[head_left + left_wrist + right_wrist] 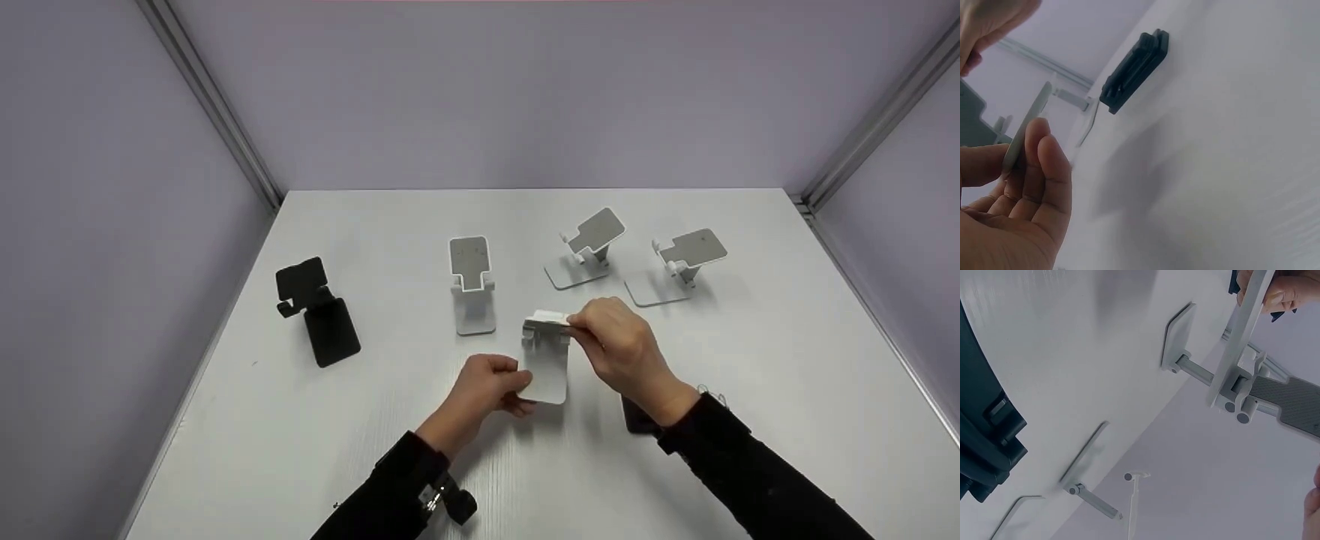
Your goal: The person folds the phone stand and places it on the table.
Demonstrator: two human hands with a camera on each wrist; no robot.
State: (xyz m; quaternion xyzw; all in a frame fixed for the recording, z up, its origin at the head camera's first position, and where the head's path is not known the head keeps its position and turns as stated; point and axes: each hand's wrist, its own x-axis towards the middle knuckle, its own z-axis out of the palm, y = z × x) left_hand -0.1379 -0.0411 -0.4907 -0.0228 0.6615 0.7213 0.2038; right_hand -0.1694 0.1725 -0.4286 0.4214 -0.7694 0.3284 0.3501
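Observation:
Both hands hold a white phone stand (546,367) above the front middle of the table. My left hand (486,388) pinches the lower left edge of its base plate, thumb on the upper face. The left wrist view shows that plate (1023,132) edge-on between thumb and fingers. At the stand's top, my right hand (622,349) pinches the right end of the upper plate. In the right wrist view the hinge (1235,391) and the grey-padded upper plate (1297,402) show. A black folded stand (637,416) lies partly hidden below the right wrist.
Three white stands stand unfolded farther back: one in the middle (472,311), one right of it (598,232) and one at the far right (694,251). An opened black stand (331,334) is at the left. Panel walls (480,97) enclose the white table (247,442).

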